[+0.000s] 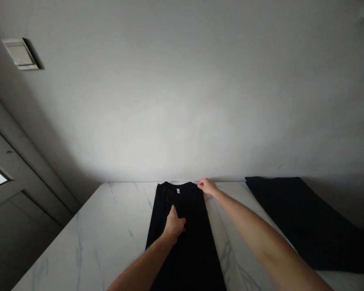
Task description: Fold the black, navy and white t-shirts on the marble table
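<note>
Wall (182,101) pale and grey, counter (109,234) white with grey lines, black shirt (197,246) laid flat near the middle.
Lying with neck end close to the wall, bottom end out of view. On the same counter, off to the right and well apart, dark cloth (300,218). On or just over the shirt's front, left hand (174,223), one finger out toward the neck; cannot tell if pinching any cloth. At the shirt's top right corner, right hand (207,186), curled up tight, seeming to pinch the edge. Smallest of all, white tag (178,190) inside the neck. Step in hand, by the look of it: getting the neck end straight. For the next move, likely needed: a soft hold and both top corners level.
</note>
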The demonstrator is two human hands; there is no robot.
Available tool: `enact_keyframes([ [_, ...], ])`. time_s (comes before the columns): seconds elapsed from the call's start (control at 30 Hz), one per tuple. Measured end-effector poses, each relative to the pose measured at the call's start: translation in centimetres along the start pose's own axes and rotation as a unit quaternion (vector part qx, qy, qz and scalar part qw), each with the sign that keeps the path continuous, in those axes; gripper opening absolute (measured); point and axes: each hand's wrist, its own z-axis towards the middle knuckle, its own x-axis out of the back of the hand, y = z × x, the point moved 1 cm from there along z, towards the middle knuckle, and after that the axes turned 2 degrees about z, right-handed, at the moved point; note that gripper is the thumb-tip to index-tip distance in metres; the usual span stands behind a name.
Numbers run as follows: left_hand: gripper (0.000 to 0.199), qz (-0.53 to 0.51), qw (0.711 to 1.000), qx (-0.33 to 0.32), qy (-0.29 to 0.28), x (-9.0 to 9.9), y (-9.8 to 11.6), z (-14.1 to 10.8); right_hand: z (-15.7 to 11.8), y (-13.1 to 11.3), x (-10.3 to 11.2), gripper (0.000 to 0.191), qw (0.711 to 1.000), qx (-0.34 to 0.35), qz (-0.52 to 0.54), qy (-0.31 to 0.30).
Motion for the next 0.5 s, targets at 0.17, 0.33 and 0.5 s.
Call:
enact_keyframes([
  [0.17,0.060,-0.003,0.999,-0.002,0.039,0.4,-0.3,-0.2,0.4,-0.1,-0.6,0.018,0.999,-0.033,-0.006,0.021],
  [0.33,0.077,0.077,0.995,-0.024,0.058,2.1,-0.7,-1.4,-0.2,-0.8,-0.5,0.019,0.998,-0.055,-0.019,0.038],
  [0.5,0.070,0.273,0.957,-0.082,0.052,4.1,-0.2,-2.9,-2.5,-2.7,0.7,0.033,0.996,-0.023,-0.023,0.081],
])
